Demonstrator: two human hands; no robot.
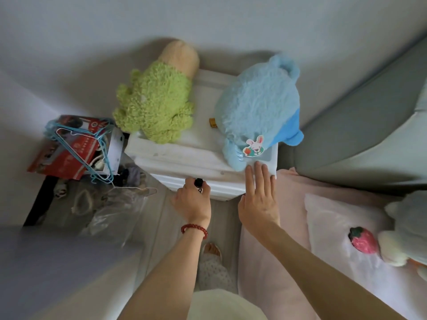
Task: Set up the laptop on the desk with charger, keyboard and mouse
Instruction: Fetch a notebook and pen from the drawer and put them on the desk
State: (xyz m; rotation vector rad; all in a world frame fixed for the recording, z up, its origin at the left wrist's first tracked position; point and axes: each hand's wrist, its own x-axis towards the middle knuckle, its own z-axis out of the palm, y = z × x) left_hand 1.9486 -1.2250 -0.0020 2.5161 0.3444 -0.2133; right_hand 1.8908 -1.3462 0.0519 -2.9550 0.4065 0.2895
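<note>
No laptop, charger, keyboard or mouse shows anywhere here; they may be inside the white bedside cabinet (184, 155), but that is only a guess from where the hands are.

The risk, as I judge it: if the drawer at the cabinet's front edge is pulled sharply, the top could jolt. The blue plush toy (258, 107) already overhangs the front right corner of the cabinet top, so it seems the likeliest thing to slide off toward the bed (291, 204). The green plush toy (154, 105) lies over the left edge and could tip toward the pile of blue wire hangers (92, 144) and the red paper bag (69, 153) beside the cabinet. A small gold-coloured object (213, 123) sits between the two toys and could roll.

The left hand (193, 202), with a red bead bracelet (194, 229) at the wrist, is curled tightly around a small dark knob (198, 182) on the cabinet's front face; whether it is fixed to a drawer cannot be told. The right hand (260, 199) is spread flat, fingers straight, fingertips (258, 168) pressing the top's front right corner just beside the blue toy, apparently steadying the cabinet.
</note>
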